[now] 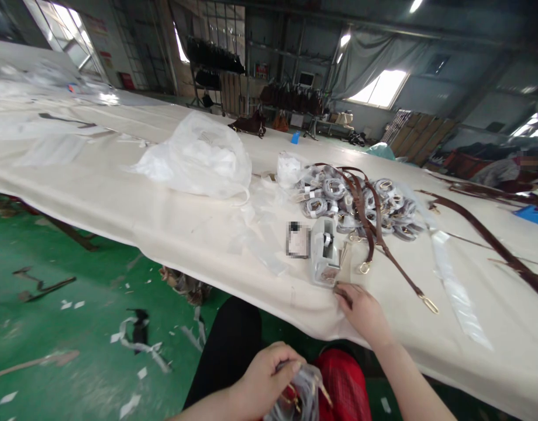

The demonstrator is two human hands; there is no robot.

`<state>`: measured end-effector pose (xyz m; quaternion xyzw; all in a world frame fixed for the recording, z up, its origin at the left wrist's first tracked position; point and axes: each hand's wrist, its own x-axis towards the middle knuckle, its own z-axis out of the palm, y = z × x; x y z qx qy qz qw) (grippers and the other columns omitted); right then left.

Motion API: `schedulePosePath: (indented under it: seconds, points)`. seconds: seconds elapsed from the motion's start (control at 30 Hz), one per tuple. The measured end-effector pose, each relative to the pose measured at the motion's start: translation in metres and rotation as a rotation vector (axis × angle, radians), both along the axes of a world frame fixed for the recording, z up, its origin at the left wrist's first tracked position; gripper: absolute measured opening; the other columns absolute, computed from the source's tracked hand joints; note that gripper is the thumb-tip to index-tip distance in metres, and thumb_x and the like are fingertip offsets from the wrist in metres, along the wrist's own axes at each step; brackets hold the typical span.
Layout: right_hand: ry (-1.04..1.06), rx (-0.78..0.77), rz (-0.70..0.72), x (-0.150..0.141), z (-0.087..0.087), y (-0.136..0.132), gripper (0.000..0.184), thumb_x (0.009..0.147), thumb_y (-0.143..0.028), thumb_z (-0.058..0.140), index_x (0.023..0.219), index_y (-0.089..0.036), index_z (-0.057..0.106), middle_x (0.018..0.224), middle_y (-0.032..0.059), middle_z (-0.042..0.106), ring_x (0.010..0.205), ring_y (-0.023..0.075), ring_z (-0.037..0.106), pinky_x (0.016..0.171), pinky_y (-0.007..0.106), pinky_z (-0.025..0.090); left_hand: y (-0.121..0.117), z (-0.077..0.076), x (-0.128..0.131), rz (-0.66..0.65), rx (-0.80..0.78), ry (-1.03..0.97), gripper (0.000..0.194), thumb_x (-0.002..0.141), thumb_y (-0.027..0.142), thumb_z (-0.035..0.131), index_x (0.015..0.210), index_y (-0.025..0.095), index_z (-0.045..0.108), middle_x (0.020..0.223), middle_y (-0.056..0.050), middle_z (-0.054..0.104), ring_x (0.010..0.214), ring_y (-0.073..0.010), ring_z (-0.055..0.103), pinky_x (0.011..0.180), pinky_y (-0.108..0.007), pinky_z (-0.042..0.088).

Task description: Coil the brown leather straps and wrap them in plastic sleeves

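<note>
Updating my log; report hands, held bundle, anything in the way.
Left hand gripping grey plastic-wrapped bundle with gold-coloured metal fittings. Right hand beside grey boxy tape dispenser. Possible snag: long brown straps across wrapped pile.

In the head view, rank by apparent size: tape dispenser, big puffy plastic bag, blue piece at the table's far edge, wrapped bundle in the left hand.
1. Plastic bag
2. Tape dispenser and wrapped bundle: unsure; the bundle is nearer the camera and partly hidden
3. Blue piece
</note>
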<state>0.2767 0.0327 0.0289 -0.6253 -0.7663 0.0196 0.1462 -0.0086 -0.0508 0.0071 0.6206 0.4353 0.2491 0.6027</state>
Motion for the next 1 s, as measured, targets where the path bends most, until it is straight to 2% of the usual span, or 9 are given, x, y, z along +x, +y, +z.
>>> schedulePosePath:
  seconds: [0.33, 0.5, 0.67, 0.8, 0.93, 1.0]
  points:
    - [-0.015, -0.024, -0.070, -0.002, -0.004, 0.004, 0.023, 0.088, -0.030, 0.055, 0.106, -0.022, 0.066, 0.104, 0.0103, 0.074, 0.094, 0.0283, 0.068, 0.084, 0.040, 0.052, 0.000, 0.005, -0.002, 0.002, 0.045, 0.001, 0.027, 0.091, 0.036, 0.054, 0.095, 0.017, 0.073, 0.093, -0.006, 0.069, 0.088, -0.0176, 0.065, 0.084, -0.026, 0.050]
    - [-0.036, -0.025, -0.071, -0.004, -0.005, 0.006, 0.022, 0.091, -0.032, 0.051, 0.100, -0.022, 0.068, 0.102, 0.0096, 0.074, 0.091, 0.0278, 0.068, 0.081, 0.039, 0.052, 0.001, 0.006, -0.003, -0.002, 0.039, 0.001, 0.027, 0.091, 0.033, 0.054, 0.098, 0.016, 0.073, 0.094, -0.006, 0.068, 0.088, -0.0175, 0.065, 0.084, -0.026, 0.050]
    - [-0.038, -0.018, -0.067, 0.003, -0.002, 0.009, 0.030, 0.096, -0.033, 0.044, 0.097, -0.021, 0.071, 0.100, 0.0104, 0.076, 0.088, 0.0275, 0.069, 0.079, 0.039, 0.052, 0.002, 0.006, -0.003, -0.002, 0.032, -0.005, 0.029, 0.091, 0.034, 0.054, 0.099, 0.014, 0.074, 0.094, -0.007, 0.068, 0.088, -0.0174, 0.065, 0.083, -0.026, 0.050]
    - [-0.013, -0.015, -0.051, 0.008, -0.002, 0.010, 0.030, 0.095, -0.037, 0.047, 0.095, -0.023, 0.073, 0.097, 0.0068, 0.078, 0.086, 0.0252, 0.071, 0.077, 0.035, 0.053, 0.002, 0.007, -0.003, -0.013, 0.022, -0.023, 0.029, 0.091, 0.033, 0.054, 0.099, 0.014, 0.074, 0.095, -0.007, 0.069, 0.089, -0.0177, 0.066, 0.083, -0.026, 0.050]
    - [0.006, 0.045, -0.067, 0.005, -0.007, 0.010, 0.029, 0.094, -0.038, 0.049, 0.090, -0.024, 0.074, 0.090, 0.0041, 0.079, 0.080, 0.0221, 0.071, 0.073, 0.031, 0.052, 0.002, 0.005, -0.003, -0.005, 0.023, -0.034, 0.029, 0.090, 0.034, 0.055, 0.097, 0.015, 0.074, 0.094, -0.007, 0.069, 0.089, -0.0183, 0.066, 0.084, -0.027, 0.050]
    - [0.007, 0.125, -0.129, 0.005, -0.005, 0.012, 0.033, 0.095, -0.039, 0.047, 0.086, -0.023, 0.074, 0.084, 0.0059, 0.078, 0.074, 0.0230, 0.069, 0.069, 0.032, 0.050, 0.002, 0.004, -0.002, -0.002, 0.008, -0.043, 0.029, 0.089, 0.035, 0.056, 0.096, 0.014, 0.074, 0.094, -0.007, 0.070, 0.089, -0.0191, 0.066, 0.084, -0.028, 0.050]
